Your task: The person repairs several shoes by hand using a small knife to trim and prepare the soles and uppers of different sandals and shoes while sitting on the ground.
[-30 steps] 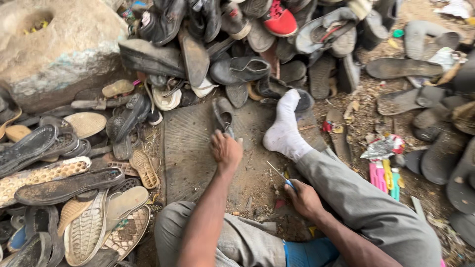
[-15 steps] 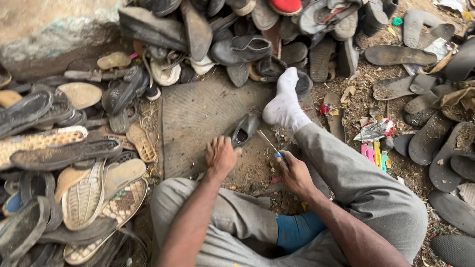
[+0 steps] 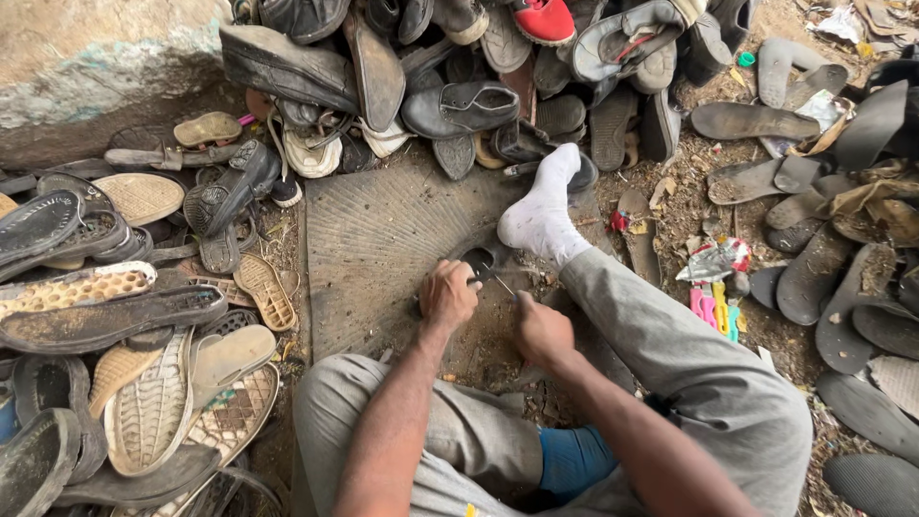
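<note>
Ground (image 3: 689,206): bare dirt strewn with scraps. Ribbed grey mat (image 3: 383,239) laid flat at centre. Heap of worn shoes (image 3: 459,67) along the mat's far edge. Loose soles (image 3: 105,316), stacked and overlapping, to the left. Dark soles (image 3: 842,287) to the right. Coloured plastic bits (image 3: 713,306) just beside the mat's right edge.

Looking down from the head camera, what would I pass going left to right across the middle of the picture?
Pile of worn soles → ribbed grey mat → left hand on a dark shoe piece → right hand → white-socked foot → coloured plastic bits → dark soles.
</note>
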